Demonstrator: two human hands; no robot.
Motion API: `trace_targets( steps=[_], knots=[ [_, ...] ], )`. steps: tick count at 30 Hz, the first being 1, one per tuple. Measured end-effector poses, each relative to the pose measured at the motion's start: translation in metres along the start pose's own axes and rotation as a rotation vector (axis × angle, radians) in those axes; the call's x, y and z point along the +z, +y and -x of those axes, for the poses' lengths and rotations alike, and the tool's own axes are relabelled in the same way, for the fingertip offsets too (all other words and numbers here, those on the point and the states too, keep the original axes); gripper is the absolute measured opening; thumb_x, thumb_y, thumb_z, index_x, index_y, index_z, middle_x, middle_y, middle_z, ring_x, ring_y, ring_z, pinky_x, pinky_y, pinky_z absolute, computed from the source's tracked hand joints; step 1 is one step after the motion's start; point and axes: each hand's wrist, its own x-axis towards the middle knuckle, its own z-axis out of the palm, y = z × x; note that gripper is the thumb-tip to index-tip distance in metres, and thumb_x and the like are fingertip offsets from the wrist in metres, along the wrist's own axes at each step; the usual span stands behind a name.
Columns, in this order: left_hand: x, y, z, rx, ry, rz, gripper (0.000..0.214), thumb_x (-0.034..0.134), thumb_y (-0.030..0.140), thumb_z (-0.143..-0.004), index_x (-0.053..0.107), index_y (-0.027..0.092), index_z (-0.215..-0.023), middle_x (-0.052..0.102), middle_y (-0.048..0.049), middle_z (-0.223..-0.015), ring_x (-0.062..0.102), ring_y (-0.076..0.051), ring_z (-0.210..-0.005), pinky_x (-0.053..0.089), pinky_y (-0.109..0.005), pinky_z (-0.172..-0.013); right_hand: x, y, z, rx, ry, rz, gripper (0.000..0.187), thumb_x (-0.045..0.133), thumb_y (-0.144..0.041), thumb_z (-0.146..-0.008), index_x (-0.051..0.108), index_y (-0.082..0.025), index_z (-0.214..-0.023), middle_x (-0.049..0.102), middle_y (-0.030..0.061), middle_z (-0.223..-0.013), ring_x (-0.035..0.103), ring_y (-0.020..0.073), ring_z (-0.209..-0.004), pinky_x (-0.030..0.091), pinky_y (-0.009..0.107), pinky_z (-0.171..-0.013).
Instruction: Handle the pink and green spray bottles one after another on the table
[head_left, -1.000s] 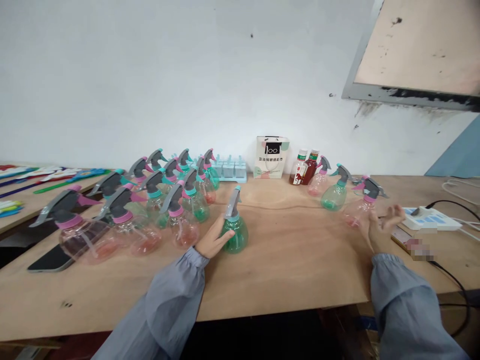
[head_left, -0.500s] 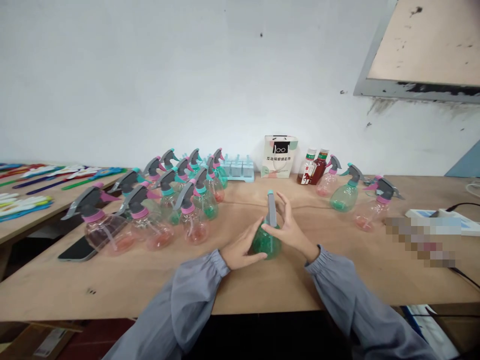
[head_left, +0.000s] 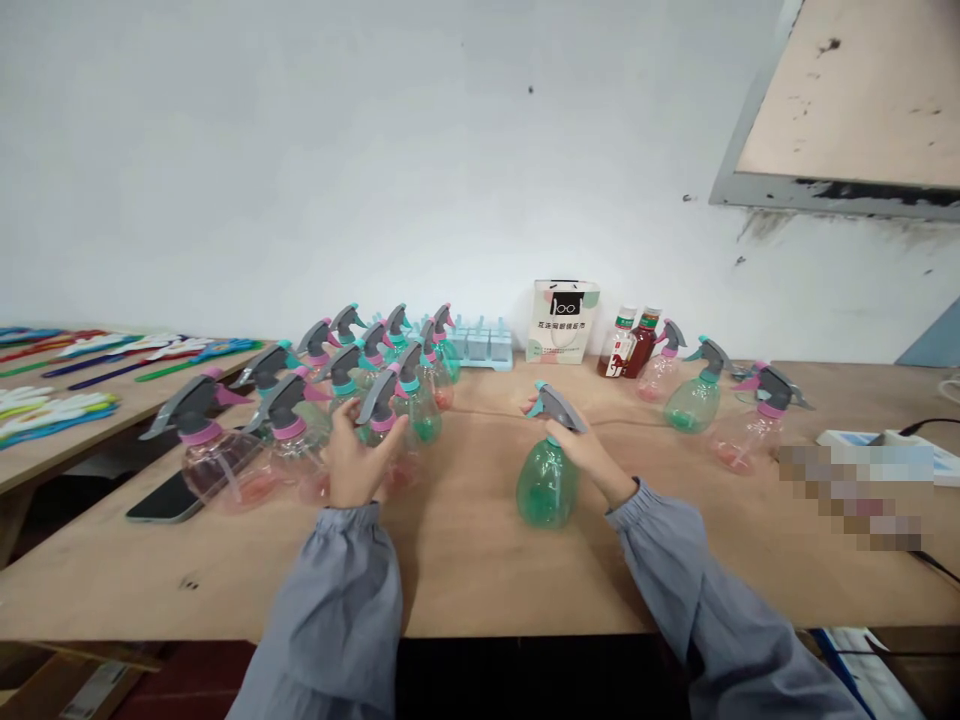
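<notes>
A green spray bottle (head_left: 546, 495) with a grey and teal trigger head stands upright in front of me. My right hand (head_left: 583, 455) is closed about its neck, just under the head, its fingers partly hidden behind the bottle. On the left, my left hand (head_left: 360, 455) is at a pink spray bottle (head_left: 381, 412) with a grey head and pink collar. Thumb and fingers are spread to either side of that bottle; whether they touch it I cannot tell. The hand covers much of its clear pink body.
Several more pink and green spray bottles crowd the left, some beside a phone (head_left: 163, 500). Three others, including a green one (head_left: 691, 402), stand at the right. At the back are a light-blue mold rack (head_left: 480, 348), a paper bag (head_left: 561, 322) and two drink bottles (head_left: 619, 345).
My left hand has left the green bottle and moved left to the pink one. The green bottle's head has turned, and my right hand has closed about its neck.
</notes>
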Motion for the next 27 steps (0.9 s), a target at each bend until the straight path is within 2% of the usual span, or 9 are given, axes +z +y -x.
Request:
trace_targets(
  steps=[2,5,9,13,18,24,27],
  knots=[
    [0.005,0.003,0.006,0.054,-0.100,-0.012,0.050,0.071,0.054,-0.076,0.061,0.019,-0.110,0.066,-0.0076,-0.096,0.065,-0.028,-0.095,0.050,-0.045,-0.090,-0.001,-0.007,-0.009,0.063,0.009,-0.124,0.020,0.065,-0.028,-0.071,0.070,-0.025,-0.090,0.074,0.0023,-0.098,0.067,0.0242,-0.108,0.046,0.043,-0.105],
    [0.020,0.013,0.024,0.190,-0.207,-0.007,0.030,0.066,0.048,-0.082,0.065,0.021,-0.094,0.067,-0.0074,-0.089,0.065,-0.028,-0.095,0.049,-0.043,-0.091,0.000,-0.021,-0.023,0.148,-0.008,-0.314,0.022,0.068,-0.025,-0.062,0.069,-0.024,-0.084,0.075,0.0014,-0.088,0.069,0.0253,-0.102,0.050,0.040,-0.097],
    [0.032,0.024,0.042,0.207,-0.386,0.082,0.032,0.065,0.050,-0.082,0.064,0.021,-0.096,0.072,-0.0084,-0.098,0.066,-0.029,-0.101,0.049,-0.044,-0.093,0.005,-0.035,-0.040,0.143,0.003,-0.444,0.021,0.071,-0.025,-0.060,0.066,-0.025,-0.081,0.074,0.0006,-0.082,0.071,0.0240,-0.092,0.054,0.037,-0.086],
    [0.032,0.028,0.043,0.140,-0.555,0.205,0.037,0.065,0.053,-0.082,0.062,0.020,-0.099,0.074,-0.0076,-0.101,0.069,-0.025,-0.096,0.052,-0.039,-0.088,0.009,-0.032,-0.049,0.110,-0.003,-0.491,0.019,0.065,-0.023,-0.058,0.063,-0.024,-0.077,0.071,-0.0001,-0.072,0.070,0.0226,-0.081,0.054,0.035,-0.075],
    [0.029,0.030,0.041,0.122,-0.550,0.205,0.036,0.066,0.052,-0.080,0.061,0.020,-0.097,0.074,-0.0069,-0.099,0.070,-0.026,-0.095,0.053,-0.040,-0.090,0.009,-0.033,-0.041,0.080,-0.056,-0.422,0.017,0.057,-0.020,-0.050,0.061,-0.022,-0.066,0.062,-0.0020,-0.058,0.060,0.0168,-0.059,0.046,0.030,-0.060],
    [0.032,0.028,0.043,0.133,-0.530,0.221,0.036,0.066,0.052,-0.081,0.061,0.020,-0.098,0.074,-0.0070,-0.098,0.070,-0.025,-0.096,0.053,-0.040,-0.090,0.016,-0.042,-0.033,0.026,-0.133,-0.317,0.027,0.058,-0.018,-0.053,0.066,-0.023,-0.078,0.070,-0.0005,-0.071,0.066,0.0222,-0.078,0.049,0.035,-0.079],
    [0.033,0.027,0.043,0.149,-0.519,0.226,0.035,0.066,0.051,-0.081,0.061,0.020,-0.097,0.074,-0.0066,-0.098,0.070,-0.025,-0.096,0.054,-0.040,-0.091,0.019,-0.038,-0.029,0.044,-0.169,-0.287,0.017,0.056,-0.022,-0.052,0.061,-0.023,-0.068,0.068,0.0009,-0.066,0.065,0.0235,-0.075,0.048,0.038,-0.078]
  ],
)
